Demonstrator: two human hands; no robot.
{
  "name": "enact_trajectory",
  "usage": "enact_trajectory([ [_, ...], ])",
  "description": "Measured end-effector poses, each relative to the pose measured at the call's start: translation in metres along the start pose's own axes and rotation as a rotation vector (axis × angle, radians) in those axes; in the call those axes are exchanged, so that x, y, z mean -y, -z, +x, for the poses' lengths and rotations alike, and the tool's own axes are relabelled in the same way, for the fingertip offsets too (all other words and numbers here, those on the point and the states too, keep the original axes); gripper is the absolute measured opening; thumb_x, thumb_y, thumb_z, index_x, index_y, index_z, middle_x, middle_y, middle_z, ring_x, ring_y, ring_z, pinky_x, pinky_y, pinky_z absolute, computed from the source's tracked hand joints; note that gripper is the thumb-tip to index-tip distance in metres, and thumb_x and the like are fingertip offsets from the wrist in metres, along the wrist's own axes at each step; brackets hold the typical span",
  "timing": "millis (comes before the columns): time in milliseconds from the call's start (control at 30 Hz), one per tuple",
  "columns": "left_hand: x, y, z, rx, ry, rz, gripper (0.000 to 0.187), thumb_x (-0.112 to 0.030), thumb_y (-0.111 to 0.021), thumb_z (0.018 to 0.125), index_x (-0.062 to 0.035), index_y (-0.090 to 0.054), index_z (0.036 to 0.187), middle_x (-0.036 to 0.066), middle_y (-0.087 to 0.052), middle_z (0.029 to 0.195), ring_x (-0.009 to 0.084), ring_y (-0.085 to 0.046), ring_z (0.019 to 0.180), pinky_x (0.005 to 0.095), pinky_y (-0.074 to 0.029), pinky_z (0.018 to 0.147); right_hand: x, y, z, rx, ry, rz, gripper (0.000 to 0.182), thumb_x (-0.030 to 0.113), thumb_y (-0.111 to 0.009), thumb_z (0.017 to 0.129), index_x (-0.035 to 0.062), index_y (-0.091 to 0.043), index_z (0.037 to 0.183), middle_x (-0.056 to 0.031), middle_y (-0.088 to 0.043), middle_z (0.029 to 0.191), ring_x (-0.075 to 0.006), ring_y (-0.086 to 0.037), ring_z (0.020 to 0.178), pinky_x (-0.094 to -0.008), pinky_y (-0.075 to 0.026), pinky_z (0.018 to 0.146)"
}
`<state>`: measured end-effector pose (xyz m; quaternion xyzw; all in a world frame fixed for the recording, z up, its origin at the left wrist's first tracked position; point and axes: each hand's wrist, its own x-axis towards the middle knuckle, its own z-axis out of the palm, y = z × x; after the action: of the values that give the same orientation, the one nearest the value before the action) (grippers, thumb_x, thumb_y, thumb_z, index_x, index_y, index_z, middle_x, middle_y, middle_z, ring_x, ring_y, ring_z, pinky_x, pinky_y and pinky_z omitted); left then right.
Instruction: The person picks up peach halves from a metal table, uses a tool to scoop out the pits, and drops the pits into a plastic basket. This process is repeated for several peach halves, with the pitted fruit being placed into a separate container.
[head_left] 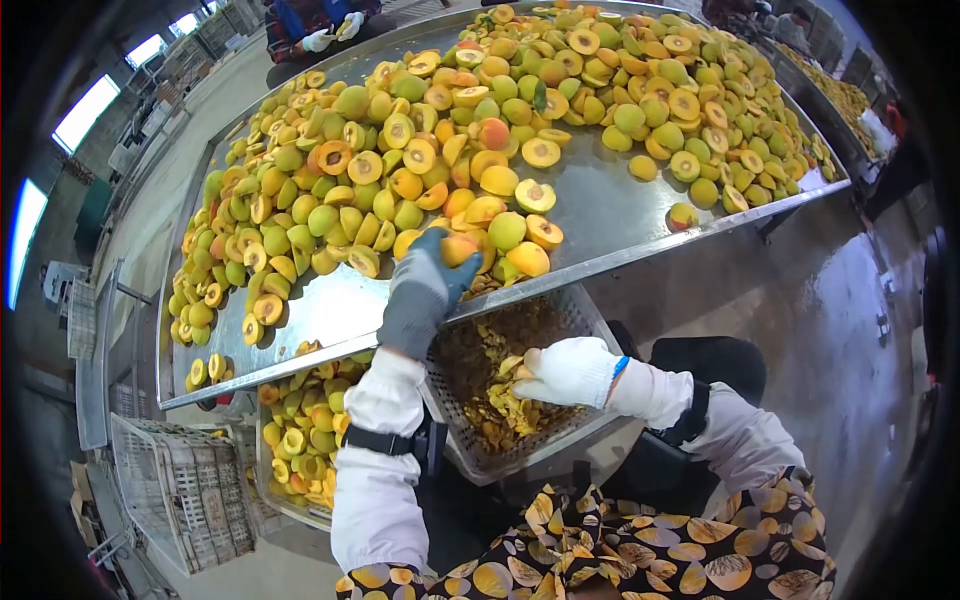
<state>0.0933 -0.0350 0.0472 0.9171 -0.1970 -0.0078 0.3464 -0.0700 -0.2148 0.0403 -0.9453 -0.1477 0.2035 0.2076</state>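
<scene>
My left hand (432, 280), in a grey and blue glove, reaches over the front edge of the metal table (600, 190). Its fingers curl round an orange-yellow peach half (459, 249) at the edge of the pile. In a white glove, my right hand (570, 372) is closed above a grey plastic crate (603, 330) that holds brownish-yellow scraps (505, 415). Something small and yellowish shows at its fingertips, too small to make out. Halved peaches (400, 130) with pits or hollows facing up cover much of the table.
A second crate of peach halves (300, 440) stands below the table, left of my left forearm. Empty-looking stacked crates (190, 490) are at the lower left. Across the table a person's gloved hands (333, 35) show. Another loaded table (830, 95) is at the upper right.
</scene>
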Motion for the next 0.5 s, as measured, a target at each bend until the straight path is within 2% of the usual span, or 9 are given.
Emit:
enact_trajectory([
  [67, 0.002, 0.013, -0.026, -0.064, 0.011, -0.441, 0.054, -0.035, -0.072, 0.087, 0.0009, -0.058, 0.124, 0.014, -0.068, 0.111, 0.0280, -0.069, 0.094, 0.0379, -0.055, 0.080, 0.004, 0.011, -0.005, -0.106, 0.007, 0.176, 0.055, 0.058, -0.055, 0.092, 0.0051, -0.068, 0.097, -0.0198, -0.070, 0.079, -0.0400, -0.069, 0.075, -0.0492, -0.054, 0.069],
  [100, 0.002, 0.017, -0.044, 0.019, 0.141, -0.937, 0.053, -0.033, -0.071, 0.089, -0.0007, -0.057, 0.128, 0.011, -0.067, 0.114, 0.0244, -0.067, 0.097, 0.0347, -0.055, 0.080, 0.009, 0.021, -0.009, -0.132, 0.011, 0.364, 0.055, 0.057, -0.053, 0.094, 0.0032, -0.067, 0.099, -0.0221, -0.069, 0.080, -0.0396, -0.069, 0.077, -0.0464, -0.054, 0.073],
  [133, 0.003, 0.019, -0.065, 0.102, 0.285, -1.432, 0.053, -0.032, -0.069, 0.090, -0.0024, -0.055, 0.133, 0.008, -0.066, 0.117, 0.0209, -0.065, 0.100, 0.0315, -0.055, 0.081, 0.011, 0.030, -0.011, -0.067, 0.012, 0.603, 0.054, 0.055, -0.052, 0.095, 0.0029, -0.065, 0.099, -0.0188, -0.068, 0.076, -0.0346, -0.069, 0.074, -0.0425, -0.054, 0.069],
  [200, 0.003, 0.012, -0.101, 0.294, 0.311, -1.740, 0.061, -0.031, -0.069, 0.090, -0.0049, -0.049, 0.141, 0.009, -0.062, 0.125, 0.0205, -0.062, 0.109, 0.0312, -0.054, 0.087, 0.023, 0.041, -0.016, 0.103, -0.059, 1.042, 0.052, 0.054, -0.051, 0.095, 0.0035, -0.064, 0.099, -0.0142, -0.067, 0.074, -0.0302, -0.068, 0.071, -0.0394, -0.053, 0.069],
  [233, -0.012, 0.008, -0.111, 0.246, 0.152, -1.408, 0.060, -0.035, -0.063, 0.093, -0.0039, -0.048, 0.142, 0.009, -0.061, 0.126, 0.0204, -0.060, 0.112, 0.0317, -0.053, 0.089, 0.024, 0.044, -0.015, 0.132, 0.003, 1.001, 0.051, 0.054, -0.050, 0.096, 0.0051, -0.064, 0.098, -0.0100, -0.065, 0.071, -0.0231, -0.066, 0.068, -0.0351, -0.051, 0.065],
  [300, -0.041, -0.002, -0.130, 0.059, -0.057, -0.649, 0.060, -0.042, -0.051, 0.099, -0.0019, -0.046, 0.143, 0.011, -0.059, 0.130, 0.0201, -0.058, 0.117, 0.0328, -0.052, 0.092, 0.034, 0.036, -0.013, -0.005, 0.017, 0.840, 0.051, 0.054, -0.049, 0.097, 0.0052, -0.064, 0.097, -0.0093, -0.064, 0.069, -0.0202, -0.064, 0.064, -0.0324, -0.049, 0.060],
  [333, -0.037, -0.007, -0.132, 0.061, -0.034, -0.663, 0.061, -0.042, -0.051, 0.099, -0.0006, -0.046, 0.143, 0.011, -0.059, 0.131, 0.0198, -0.059, 0.117, 0.0321, -0.053, 0.091, 0.037, 0.034, -0.012, -0.075, 0.025, 0.750, 0.052, 0.054, -0.048, 0.097, 0.0052, -0.064, 0.097, -0.0089, -0.064, 0.068, -0.0187, -0.064, 0.061, -0.0310, -0.048, 0.058],
  [467, -0.029, -0.011, -0.136, -0.079, -0.039, -0.502, 0.059, -0.033, -0.066, 0.092, 0.0031, -0.050, 0.136, 0.013, -0.062, 0.126, 0.0225, -0.063, 0.110, 0.0336, -0.050, 0.094, 0.043, 0.053, -0.014, 0.178, -0.133, 1.217, 0.041, 0.042, -0.052, 0.099, 0.0019, -0.057, 0.095, -0.0058, -0.056, 0.057, -0.0158, -0.049, 0.042, -0.0276, -0.040, 0.042],
  [500, -0.036, -0.006, -0.131, -0.136, -0.052, -0.633, 0.059, -0.031, -0.072, 0.087, 0.0032, -0.055, 0.131, 0.014, -0.064, 0.121, 0.0259, -0.064, 0.107, 0.0369, -0.047, 0.099, 0.036, 0.051, -0.012, 0.193, -0.101, 1.321, 0.039, 0.038, -0.050, 0.099, -0.0009, -0.056, 0.099, -0.0056, -0.055, 0.057, -0.0149, -0.046, 0.038, -0.0278, -0.036, 0.035],
])
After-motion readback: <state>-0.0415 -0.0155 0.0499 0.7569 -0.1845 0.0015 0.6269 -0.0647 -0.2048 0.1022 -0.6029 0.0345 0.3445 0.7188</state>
